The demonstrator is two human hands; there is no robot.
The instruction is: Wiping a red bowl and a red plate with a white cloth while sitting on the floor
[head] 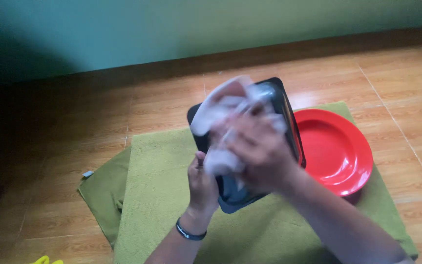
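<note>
A small pale tag [88, 173] is showing at the left corner of the green towel [162, 195], sticking out just past the folded edge onto the wooden floor. It is looking like a little grey-white rectangle, lying tilted, with its print too small to tell. Beyond that sewn-on label, no packages, signs or screens are showing anywhere around the towel.
</note>
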